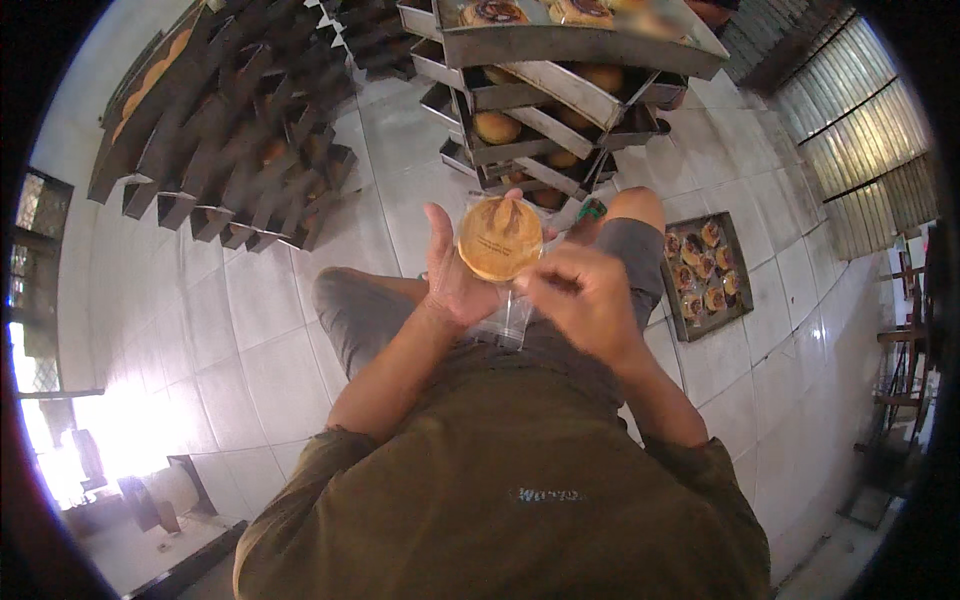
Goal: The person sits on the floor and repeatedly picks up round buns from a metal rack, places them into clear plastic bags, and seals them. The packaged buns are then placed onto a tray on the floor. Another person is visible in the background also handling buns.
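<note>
A round golden bun (pixel 500 238) lies in a clear plastic bag (pixel 505 325) with printing on it. My left hand (pixel 455 285) holds it from beneath on the upturned palm, thumb pointing up beside it. The bag's lower end hangs below the bun, over my lap. At the bun's lower right edge, my right hand (pixel 592 298) has its fingers curled together at the bag. Exactly what those fingertips pinch is too blurred to tell.
Metal trays of buns (pixel 590 48) are stacked crosswise ahead of my legs. More tray stacks (pixel 165 185) stand at the left. By my right knee, a tray of topped pastries (pixel 716 326) rests on the tiled floor (pixel 250 340). A corrugated metal sheet (pixel 850 140) stands far right.
</note>
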Motion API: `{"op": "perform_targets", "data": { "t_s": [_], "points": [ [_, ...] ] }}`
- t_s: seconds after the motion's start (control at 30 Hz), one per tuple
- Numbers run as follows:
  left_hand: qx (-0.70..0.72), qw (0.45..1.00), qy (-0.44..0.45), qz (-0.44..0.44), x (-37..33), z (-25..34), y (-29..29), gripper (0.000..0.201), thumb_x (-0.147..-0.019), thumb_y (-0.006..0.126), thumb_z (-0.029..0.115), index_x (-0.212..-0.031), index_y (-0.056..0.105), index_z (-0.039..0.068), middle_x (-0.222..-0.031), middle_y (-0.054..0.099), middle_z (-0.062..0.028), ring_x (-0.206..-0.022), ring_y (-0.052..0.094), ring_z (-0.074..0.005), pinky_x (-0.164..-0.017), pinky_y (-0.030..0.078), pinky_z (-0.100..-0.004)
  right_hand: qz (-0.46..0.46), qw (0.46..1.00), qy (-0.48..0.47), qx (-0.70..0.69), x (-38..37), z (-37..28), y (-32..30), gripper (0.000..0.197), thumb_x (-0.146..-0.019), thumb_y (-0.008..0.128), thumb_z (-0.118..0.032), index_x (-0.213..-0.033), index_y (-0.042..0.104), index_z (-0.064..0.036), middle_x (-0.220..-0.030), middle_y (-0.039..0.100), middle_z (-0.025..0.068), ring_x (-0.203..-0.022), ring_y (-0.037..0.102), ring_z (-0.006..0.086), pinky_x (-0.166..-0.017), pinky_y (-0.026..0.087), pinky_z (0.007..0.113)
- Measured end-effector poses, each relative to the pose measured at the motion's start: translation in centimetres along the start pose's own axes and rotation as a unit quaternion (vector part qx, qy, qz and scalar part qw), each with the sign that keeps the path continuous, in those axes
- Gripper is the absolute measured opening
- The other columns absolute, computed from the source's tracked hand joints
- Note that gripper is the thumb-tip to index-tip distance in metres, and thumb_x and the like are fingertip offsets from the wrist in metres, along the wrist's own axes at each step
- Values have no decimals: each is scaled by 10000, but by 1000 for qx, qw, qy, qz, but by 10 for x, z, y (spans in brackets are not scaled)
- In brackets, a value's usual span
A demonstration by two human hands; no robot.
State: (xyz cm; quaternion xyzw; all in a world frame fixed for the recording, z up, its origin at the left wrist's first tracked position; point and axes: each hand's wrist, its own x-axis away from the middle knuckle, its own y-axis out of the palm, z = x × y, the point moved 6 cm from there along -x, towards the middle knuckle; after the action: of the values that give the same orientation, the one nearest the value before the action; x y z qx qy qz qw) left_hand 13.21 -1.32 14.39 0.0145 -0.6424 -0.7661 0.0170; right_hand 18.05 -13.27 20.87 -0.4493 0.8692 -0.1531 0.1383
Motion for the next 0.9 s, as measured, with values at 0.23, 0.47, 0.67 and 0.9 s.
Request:
{"op": "perform_targets", "data": {
  "t_s": [0.23,0.47,0.67,0.9],
  "points": [
    [19,993,82,86,-10,5,14,788,-920,495,734,-1353,518,76,-1298,601,-211,-1186,601,-385,-941,541,-558,22,955,-131,266,17,-48,51,210,-791,810,-195,-916,695,-72,-802,637,80,-708,668,296,-602,524,399],
    [-4,979,144,143,-13,25,9,716,-912,584,685,-1260,560,59,-1207,634,-202,-1104,641,-332,-922,569,-539,82,970,-170,156,1,-38,45,158,-806,777,-134,-921,693,-65,-821,671,102,-706,679,307,-590,526,396],
    [-18,982,132,134,-16,24,-1,738,-925,577,675,-1279,510,30,-1250,591,-194,-1211,567,-408,-984,478,-570,69,962,-184,188,-2,-38,45,165,-785,782,-121,-903,684,-59,-868,696,108,-699,682,312,-610,538,399],
    [-15,960,132,246,-29,24,-61,704,-964,504,666,-1268,516,31,-1281,563,-214,-1144,570,-399,-961,491,-547,-223,973,-53,-6,12,-41,71,107,-785,766,-109,-793,680,-47,-750,691,84,-680,688,224,-610,523,343]
  ]
}}
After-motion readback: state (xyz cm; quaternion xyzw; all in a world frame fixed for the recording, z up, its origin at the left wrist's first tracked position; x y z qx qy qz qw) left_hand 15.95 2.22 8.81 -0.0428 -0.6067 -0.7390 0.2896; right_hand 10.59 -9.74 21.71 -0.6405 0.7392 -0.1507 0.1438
